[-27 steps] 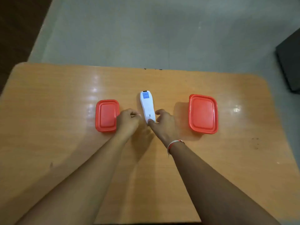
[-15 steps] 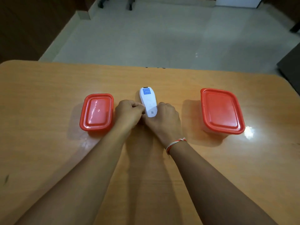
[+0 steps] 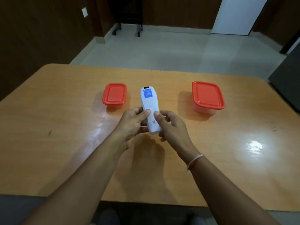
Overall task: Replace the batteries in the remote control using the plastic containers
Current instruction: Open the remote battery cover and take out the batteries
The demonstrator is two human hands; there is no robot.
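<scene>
A white remote control [image 3: 150, 106] with a blue label near its far end is lifted off the wooden table [image 3: 65, 127], back side up. My left hand [image 3: 132, 122] grips its near half from the left, thumb on the back cover. My right hand [image 3: 170, 125] holds it from the right, thumb also pressing the back. A small plastic container with a red lid [image 3: 115, 95] stands to the left of the remote, closed. A larger container with a red lid [image 3: 207, 95] stands to the right, closed. No batteries are visible.
The table's far edge runs just beyond the containers, with pale floor behind it. A dark cabinet [image 3: 285, 88] stands at the right edge. Chair or stand legs on wheels [image 3: 126, 30] are by the far wall.
Both hands have picked the remote up from the table and drawn it toward me. The camera has tilted up, showing more of the room.
</scene>
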